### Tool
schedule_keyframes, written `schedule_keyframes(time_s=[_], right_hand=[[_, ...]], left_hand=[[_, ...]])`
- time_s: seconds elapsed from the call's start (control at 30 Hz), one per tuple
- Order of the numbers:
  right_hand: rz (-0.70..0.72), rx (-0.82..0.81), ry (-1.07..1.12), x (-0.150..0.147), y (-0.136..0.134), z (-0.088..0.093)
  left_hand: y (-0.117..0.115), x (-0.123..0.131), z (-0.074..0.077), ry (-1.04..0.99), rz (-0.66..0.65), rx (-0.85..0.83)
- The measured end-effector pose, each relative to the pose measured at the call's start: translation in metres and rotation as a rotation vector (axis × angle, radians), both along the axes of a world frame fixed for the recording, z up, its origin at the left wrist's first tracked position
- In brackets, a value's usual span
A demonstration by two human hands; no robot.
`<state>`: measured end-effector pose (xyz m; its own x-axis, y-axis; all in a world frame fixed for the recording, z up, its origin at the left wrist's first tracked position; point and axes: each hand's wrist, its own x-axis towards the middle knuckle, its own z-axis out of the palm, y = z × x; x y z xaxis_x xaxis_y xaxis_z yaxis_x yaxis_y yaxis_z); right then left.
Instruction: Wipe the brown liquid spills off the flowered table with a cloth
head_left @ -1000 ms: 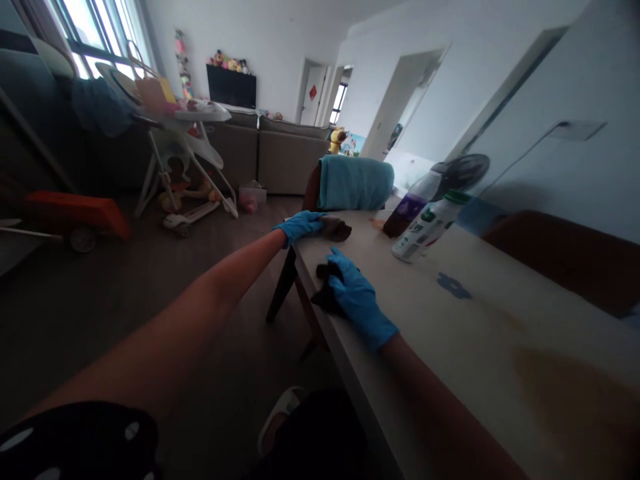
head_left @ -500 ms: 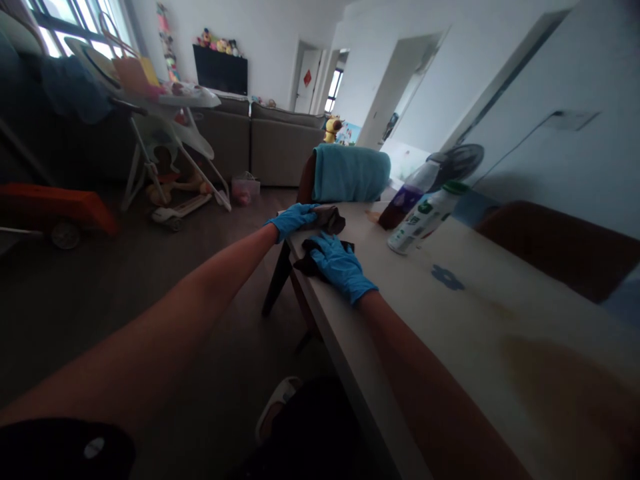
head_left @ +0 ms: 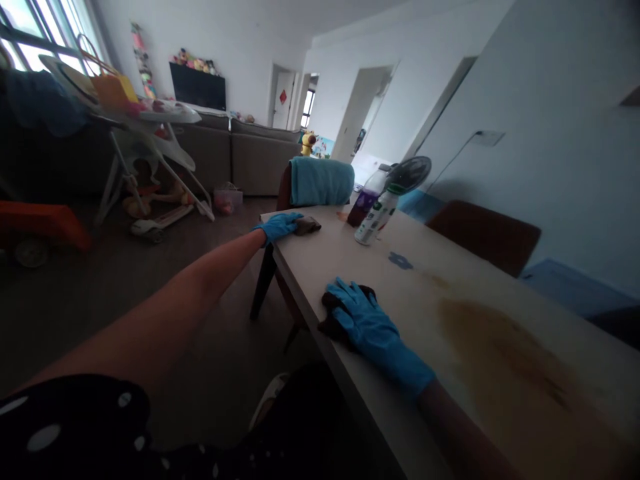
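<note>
Both hands wear blue gloves and each lies on its own dark cloth on the pale table (head_left: 340,257). The left hand (head_left: 278,227) is stretched at full reach to the far left corner of the top, palm down. Its fingers are laid over the far cloth (head_left: 308,225), a small bunched piece just inside that corner; whether they pinch it or merely press on it cannot be told. The right hand (head_left: 367,320) is close in, open and flat with fingers spread. It bears down on the near cloth (head_left: 331,327), which shows as a dark fold under the palm at the table's left edge. The two cloths are well apart, on a line that runs along the left edge from near to far, which is also the long axis of the table. A broad brown stain (head_left: 500,347) spreads over the near right part of the top, to the right of the right hand and near it but not touching; the left hand is far from it. A small blue mark (head_left: 400,261) sits mid-table, between the hands and to their right. At the far end stand a white bottle with a green cap (head_left: 371,221), a purple bottle (head_left: 364,200) just behind it and a small fan (head_left: 407,175). These are nearer the left hand than the right, though clear of both. A chair draped with a teal towel (head_left: 320,181) stands beyond the far corner.
</note>
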<state>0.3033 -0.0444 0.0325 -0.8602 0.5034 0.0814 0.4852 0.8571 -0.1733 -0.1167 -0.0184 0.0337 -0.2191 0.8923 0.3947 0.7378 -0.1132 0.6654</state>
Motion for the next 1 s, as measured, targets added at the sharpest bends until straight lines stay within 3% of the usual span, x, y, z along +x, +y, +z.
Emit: schedule_keyframes(time_s=[0.13,0.27,0.43,0.53,0.67,0.87,1.0], right_hand=[[0.055,0.033,0.045,0.07,-0.026,-0.01],[0.146,0.1,0.084,0.137,-0.056,-0.02],[0.107,0.114,0.091,0.172,-0.078,-0.027],[0.085,0.086,0.053,0.166,-0.067,-0.026],[0.039,0.026,0.077,0.137,-0.033,-0.018],[-0.076,-0.081,-0.077,0.06,0.034,0.016],[-0.277,-0.083,-0.186,0.008,0.072,0.036]], left_hand=[[-0.011,0.021,0.004,0.111,0.042,-0.098],[-0.017,0.071,0.002,0.232,0.01,-0.066],[-0.011,0.131,-0.01,0.362,-0.18,-0.049],[-0.007,0.143,-0.016,0.305,-0.207,-0.113],[-0.009,0.142,-0.018,0.308,-0.178,-0.142],[-0.014,0.143,-0.015,0.331,-0.154,-0.184],[-0.014,0.142,-0.013,0.356,-0.137,-0.151]])
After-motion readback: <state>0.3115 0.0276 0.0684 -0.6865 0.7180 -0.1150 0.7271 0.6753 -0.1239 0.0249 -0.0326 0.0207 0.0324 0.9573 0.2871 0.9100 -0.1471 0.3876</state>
